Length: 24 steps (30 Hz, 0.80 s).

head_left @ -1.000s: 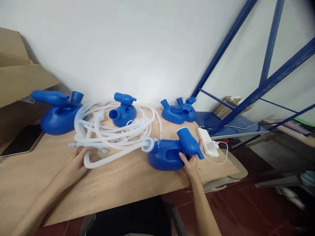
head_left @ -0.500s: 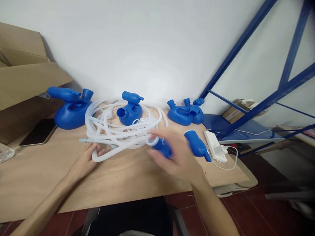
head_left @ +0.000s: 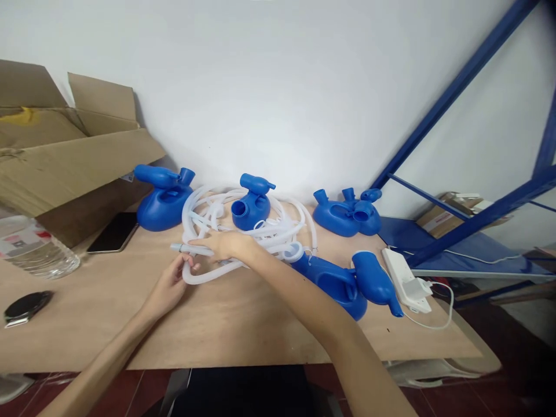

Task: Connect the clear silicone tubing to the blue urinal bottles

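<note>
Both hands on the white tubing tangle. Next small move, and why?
Probably draw the stiff tube end out leftward. The right hand pinches it, the left hand holds a loop of the coiled tubing, and that end already pokes clear of the tangle.

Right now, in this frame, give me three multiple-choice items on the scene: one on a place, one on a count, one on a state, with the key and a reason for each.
1. Where does the phone lie?
A. On the table beside the cardboard box
B. On the blue shelf
C. On top of the tubing

2. How many blue plastic vessels are on the table?
A. Two
B. Four
C. Six

3. What are the two hands doing?
A. Both rest flat on bare wood
B. Both are on the white tubing
C. One lifts the water bottle

Key:
1 A, the phone lies flat next to the cardboard box.
2 B, three vessels stand along the wall and the nearest blue vessel lies in front.
3 B, the left hand and right hand both touch the white tubing.
</note>
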Motion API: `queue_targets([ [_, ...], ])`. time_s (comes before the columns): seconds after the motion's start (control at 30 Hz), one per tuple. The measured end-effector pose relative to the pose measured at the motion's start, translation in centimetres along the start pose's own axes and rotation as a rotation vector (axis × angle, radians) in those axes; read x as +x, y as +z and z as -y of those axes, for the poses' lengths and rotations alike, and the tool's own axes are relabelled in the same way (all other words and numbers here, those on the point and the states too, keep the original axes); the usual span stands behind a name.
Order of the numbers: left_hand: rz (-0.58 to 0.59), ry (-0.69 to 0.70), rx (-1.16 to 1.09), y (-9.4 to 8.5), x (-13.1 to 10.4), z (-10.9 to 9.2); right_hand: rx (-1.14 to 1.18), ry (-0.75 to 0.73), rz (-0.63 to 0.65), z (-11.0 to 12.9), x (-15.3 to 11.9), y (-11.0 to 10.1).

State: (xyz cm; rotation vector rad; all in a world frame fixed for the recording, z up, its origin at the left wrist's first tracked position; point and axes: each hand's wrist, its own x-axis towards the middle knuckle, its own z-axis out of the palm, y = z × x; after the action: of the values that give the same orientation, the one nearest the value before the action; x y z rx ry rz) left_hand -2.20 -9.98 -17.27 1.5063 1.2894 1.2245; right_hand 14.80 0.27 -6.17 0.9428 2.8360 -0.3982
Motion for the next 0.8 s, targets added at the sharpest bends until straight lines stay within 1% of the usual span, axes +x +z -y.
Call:
queue_targets([
  [0.1, -0.058, -0.045, -0.080, -0.1, 0.0, -0.2, -0.075, -0.012, 0.028, -1.0, -0.7, -0.2],
  [0.2, -0.116, -0.144, -0.207, -0.4, -0.3, -0.4, -0.138, 0.004, -0.003, -1.4, -1.1, -0.7],
  [0.33, -0.191, -0.265, -0.380, -0.8, -0.8, -0.9, -0.161, 0.041, -0.131, -2.0, -1.2, -1.8],
  [0.43, -0.171, -0.431, -0.573, -1.0, -0.6, -1.8, -0.097, 0.042, -0.230, -2.9, -1.4, -2.6],
  [0.5, -0.145, -0.546, -0.677, -1.2, 0.2, -2.6, -0.053, 0.032, -0.283, -3.4, -1.5, -3.1],
  [0.57, -0.131, -0.605, -0.719, -1.6, 1.3, -3.3, -0.024, 0.021, -0.316, -3.8, -1.7, -3.5],
  [0.7, -0.107, -0.583, -0.735, -2.2, 4.5, -4.6, 0.000, 0.015, -0.310, -3.7, -2.1, -3.9],
  [0.8, -0.083, -0.573, -0.641, -2.1, 6.9, -5.0, 0.004, 0.004, -0.320, -3.5, -2.3, -3.8],
])
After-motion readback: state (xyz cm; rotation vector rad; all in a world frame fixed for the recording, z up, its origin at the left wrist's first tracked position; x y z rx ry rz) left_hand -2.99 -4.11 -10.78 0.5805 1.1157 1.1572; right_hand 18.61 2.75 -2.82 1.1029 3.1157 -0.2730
